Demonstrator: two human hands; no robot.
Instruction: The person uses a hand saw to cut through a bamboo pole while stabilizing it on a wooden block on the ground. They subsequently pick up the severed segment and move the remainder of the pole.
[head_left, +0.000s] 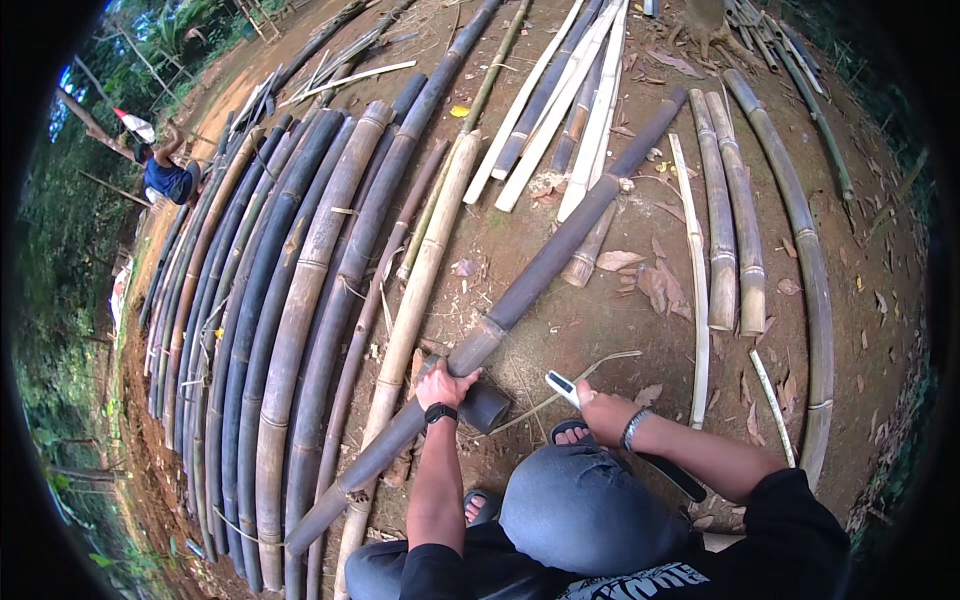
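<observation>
A long dark bamboo pole (545,275) lies diagonally in front of me, from lower left to upper right. My left hand (446,386), with a black watch on its wrist, is wrapped over it near a pale joint. Beneath the pole there, a short thick dark bamboo piece (487,408) juts out to the right. My right hand (604,412) is closed around a hand tool (563,386) with a white-edged dark end, apart from the pole. A long black strip (676,478) shows behind that forearm, perhaps part of the same tool; its exact kind is unclear.
Many bamboo poles (290,270) lie side by side on the left. Pale split strips (560,110) lie ahead; more poles (722,220) and a long curved pole (800,230) are to the right. Dry leaves (662,288) litter the soil. A person (172,175) is at far left.
</observation>
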